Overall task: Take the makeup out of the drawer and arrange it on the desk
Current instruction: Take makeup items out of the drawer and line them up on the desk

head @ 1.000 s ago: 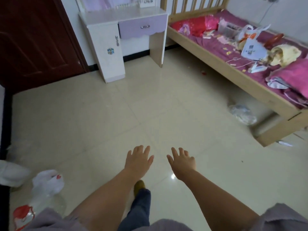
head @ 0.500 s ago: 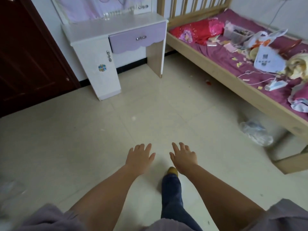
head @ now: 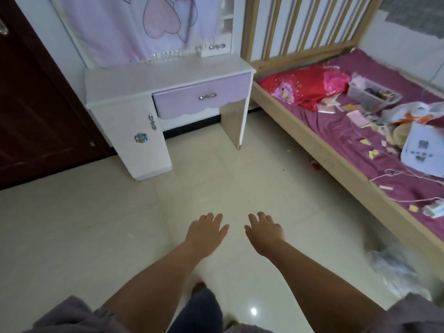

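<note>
Closer now than a second ago, the desk (head: 165, 75) fills the upper middle of your view, where before it stood small at the far wall. Its lilac drawer (head: 201, 98) is closed under the top's front edge, a silver handle (head: 207, 96) at its centre; any makeup inside cannot be seen. A white cabinet door (head: 134, 140) with a blue flower knob (head: 140, 137) sits below the top's left end. A pink-and-lilac cloth (head: 134, 27) hangs behind the desk, and a dark red door (head: 36, 104) stands to its left. The bed (head: 312, 140) runs along the right, its purple sheet strewn with a clear box (head: 371, 96), a red cloth (head: 302, 86), papers and cords. A crumpled plastic bag (head: 394, 267) lies on the floor (head: 96, 224) beside the bed frame. Bare tile lies between you and the desk. Your left hand (head: 204, 233) and right hand (head: 265, 233) reach forward side by side, palms down, fingers relaxed and slightly spread, holding and touching nothing.
</note>
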A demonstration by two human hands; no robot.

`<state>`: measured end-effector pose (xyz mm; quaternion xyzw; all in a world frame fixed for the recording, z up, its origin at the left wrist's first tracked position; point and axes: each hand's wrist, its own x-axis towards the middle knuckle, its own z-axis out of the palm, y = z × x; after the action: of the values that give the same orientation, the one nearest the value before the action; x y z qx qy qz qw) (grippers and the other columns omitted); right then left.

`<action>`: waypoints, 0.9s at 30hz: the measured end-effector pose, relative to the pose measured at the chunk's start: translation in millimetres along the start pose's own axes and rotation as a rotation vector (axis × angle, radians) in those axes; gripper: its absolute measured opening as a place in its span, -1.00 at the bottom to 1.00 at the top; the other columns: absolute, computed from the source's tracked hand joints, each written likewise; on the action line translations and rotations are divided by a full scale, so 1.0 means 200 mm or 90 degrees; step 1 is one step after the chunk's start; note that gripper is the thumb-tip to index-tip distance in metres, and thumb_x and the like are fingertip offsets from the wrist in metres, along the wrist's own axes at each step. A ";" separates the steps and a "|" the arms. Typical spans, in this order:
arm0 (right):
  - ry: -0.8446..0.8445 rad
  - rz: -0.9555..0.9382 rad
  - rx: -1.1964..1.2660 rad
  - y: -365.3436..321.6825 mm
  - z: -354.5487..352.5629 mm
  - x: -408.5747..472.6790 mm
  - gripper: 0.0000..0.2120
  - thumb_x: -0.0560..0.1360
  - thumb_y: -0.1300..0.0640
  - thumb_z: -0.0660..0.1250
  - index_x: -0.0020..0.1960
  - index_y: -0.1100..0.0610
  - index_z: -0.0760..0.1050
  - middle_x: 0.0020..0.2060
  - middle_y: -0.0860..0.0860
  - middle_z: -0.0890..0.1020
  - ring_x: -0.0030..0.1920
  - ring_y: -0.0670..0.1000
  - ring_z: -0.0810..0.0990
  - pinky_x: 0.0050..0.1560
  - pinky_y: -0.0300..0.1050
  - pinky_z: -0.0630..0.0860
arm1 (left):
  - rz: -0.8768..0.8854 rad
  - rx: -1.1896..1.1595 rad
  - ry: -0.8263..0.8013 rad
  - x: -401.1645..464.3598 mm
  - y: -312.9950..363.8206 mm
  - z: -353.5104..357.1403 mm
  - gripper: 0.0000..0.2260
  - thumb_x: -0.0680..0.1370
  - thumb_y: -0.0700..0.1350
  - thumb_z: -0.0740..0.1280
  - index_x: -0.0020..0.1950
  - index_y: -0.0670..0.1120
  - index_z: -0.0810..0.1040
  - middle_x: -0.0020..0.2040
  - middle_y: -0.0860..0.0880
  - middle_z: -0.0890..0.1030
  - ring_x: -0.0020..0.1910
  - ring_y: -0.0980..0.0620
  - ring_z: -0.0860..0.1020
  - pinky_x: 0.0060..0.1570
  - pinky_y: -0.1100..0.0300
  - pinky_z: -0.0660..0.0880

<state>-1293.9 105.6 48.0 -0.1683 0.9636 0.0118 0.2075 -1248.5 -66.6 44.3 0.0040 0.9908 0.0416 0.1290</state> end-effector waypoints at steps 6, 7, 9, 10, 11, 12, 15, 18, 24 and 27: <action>0.010 -0.020 -0.036 0.07 -0.22 0.67 -0.61 0.63 -0.07 -0.08 0.38 0.08 0.19 0.31 0.09 0.33 0.27 0.10 0.36 0.10 0.01 0.40 | -0.019 -0.003 0.002 0.64 -0.19 -0.11 -0.55 0.63 0.14 -0.07 0.44 -0.04 0.20 0.25 -0.08 0.45 0.18 -0.04 0.45 0.15 0.10 0.40; 0.006 -0.021 -0.037 0.07 -0.26 0.79 -0.60 0.63 -0.07 -0.08 0.38 0.08 0.19 0.32 0.09 0.33 0.27 0.10 0.36 0.10 0.00 0.40 | -0.024 -0.019 -0.002 0.75 -0.24 -0.14 -0.56 0.63 0.13 -0.06 0.44 -0.04 0.20 0.26 -0.08 0.44 0.20 -0.04 0.44 0.17 0.10 0.39; -0.009 -0.029 -0.020 0.06 -0.36 1.01 -0.60 0.63 -0.07 -0.08 0.39 0.07 0.18 0.33 0.08 0.32 0.28 0.10 0.36 0.12 0.00 0.40 | -0.037 -0.053 -0.017 0.96 -0.35 -0.22 -0.56 0.63 0.13 -0.06 0.45 -0.04 0.20 0.29 -0.08 0.43 0.23 -0.06 0.43 0.20 0.07 0.37; -0.013 -0.036 -0.013 0.05 -0.41 1.12 -0.59 0.63 -0.08 -0.08 0.40 0.07 0.18 0.33 0.08 0.32 0.29 0.09 0.35 0.13 0.00 0.40 | -0.045 -0.053 -0.022 1.06 -0.40 -0.26 -0.56 0.63 0.13 -0.05 0.45 -0.04 0.20 0.30 -0.08 0.42 0.24 -0.06 0.42 0.20 0.07 0.37; -0.015 -0.041 -0.011 0.04 -0.47 1.22 -0.59 0.63 -0.08 -0.08 0.41 0.06 0.17 0.34 0.07 0.31 0.30 0.09 0.35 0.15 0.01 0.40 | -0.052 -0.043 -0.027 1.15 -0.44 -0.30 -0.56 0.63 0.13 -0.05 0.45 -0.04 0.20 0.30 -0.08 0.42 0.24 -0.06 0.42 0.20 0.06 0.36; -0.018 -0.043 -0.005 0.04 -0.52 1.32 -0.58 0.63 -0.08 -0.07 0.42 0.06 0.16 0.36 0.07 0.30 0.31 0.09 0.34 0.16 0.01 0.40 | -0.058 -0.035 -0.035 1.25 -0.49 -0.35 -0.56 0.63 0.13 -0.05 0.44 -0.04 0.20 0.30 -0.08 0.42 0.24 -0.07 0.42 0.20 0.06 0.36; -0.024 -0.052 0.005 0.05 -0.66 1.60 -0.57 0.64 -0.07 -0.07 0.44 0.06 0.15 0.38 0.07 0.28 0.33 0.10 0.32 0.16 0.01 0.41 | -0.076 -0.051 -0.047 1.51 -0.60 -0.45 -0.57 0.64 0.11 -0.02 0.43 -0.06 0.22 0.28 -0.11 0.43 0.24 -0.10 0.42 0.18 0.03 0.37; -0.022 -0.070 0.000 0.07 -0.79 1.90 -0.58 0.64 -0.07 -0.06 0.44 0.05 0.15 0.39 0.07 0.27 0.35 0.09 0.31 0.17 0.02 0.40 | -0.106 -0.073 -0.046 1.77 -0.68 -0.51 -0.57 0.63 0.12 -0.02 0.43 -0.05 0.22 0.29 -0.11 0.42 0.25 -0.10 0.41 0.17 0.03 0.38; -0.008 -0.154 -0.032 0.11 -0.99 2.56 -0.60 0.63 -0.06 -0.05 0.41 0.06 0.20 0.32 0.07 0.35 0.27 0.09 0.39 0.13 0.00 0.44 | -0.213 -0.144 -0.045 2.31 -0.82 -0.56 -0.56 0.63 0.12 -0.01 0.45 -0.05 0.21 0.34 -0.12 0.38 0.28 -0.11 0.39 0.21 0.04 0.36; -0.021 -0.186 -0.022 0.16 -1.09 2.87 -0.58 0.63 -0.06 -0.04 0.42 0.06 0.20 0.32 0.07 0.36 0.27 0.09 0.40 0.13 0.02 0.44 | -0.270 -0.172 -0.051 2.57 -0.84 -0.59 -0.58 0.63 0.12 -0.01 0.42 -0.05 0.24 0.31 -0.11 0.40 0.27 -0.12 0.40 0.19 0.01 0.37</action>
<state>-1883.2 -68.3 14.2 -0.3104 0.9249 0.0008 0.2197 -1775.1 -234.3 12.4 -0.2199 0.9489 0.1452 0.1737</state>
